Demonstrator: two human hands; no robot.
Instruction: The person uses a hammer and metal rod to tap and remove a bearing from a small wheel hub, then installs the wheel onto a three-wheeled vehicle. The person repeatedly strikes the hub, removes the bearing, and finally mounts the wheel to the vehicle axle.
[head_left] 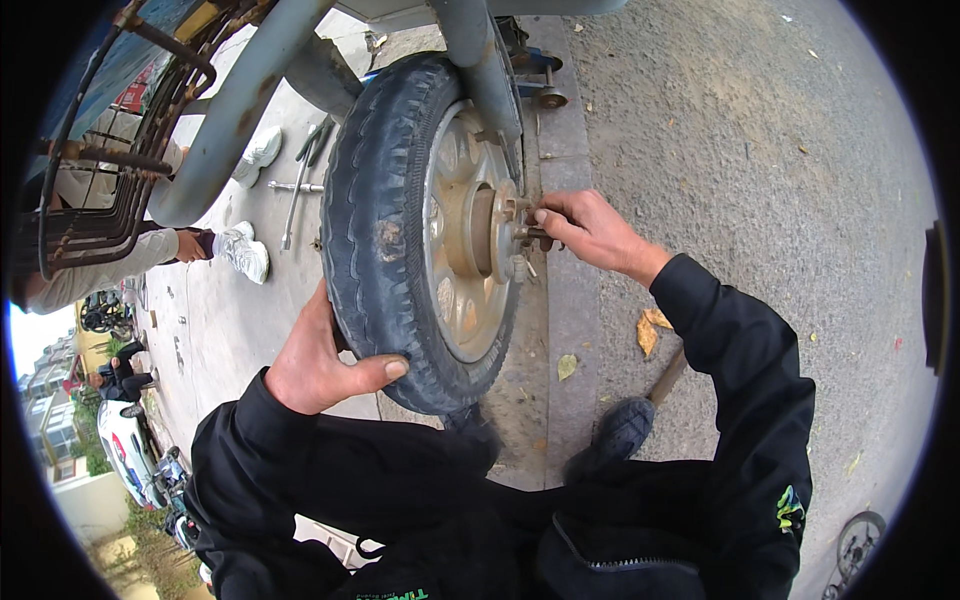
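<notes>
A wheel with a worn black tyre (375, 200) and a dusty spoked metal rim (447, 310) stands upright before me, beneath a grey metal fork leg (480, 75). My left hand (325, 365) grips the tyre's near lower left side, thumb across the tread, the other fingers mostly hidden behind it. At the hub (480, 235), on the wheel's right side, my right hand (592, 235) pinches the end of an axle bolt (527, 233) between thumb and fingers. Those fingertips are partly hidden.
Left of the wheel, a cross-shaped wrench (293, 200) and dark-handled pliers (318, 140) lie on the pavement. A person in white shoes (243, 250) is beyond a rusty rack (110, 155). My shoe (622, 430) rests beside a wooden handle (668, 378). Dry leaves (648, 335) lie nearby.
</notes>
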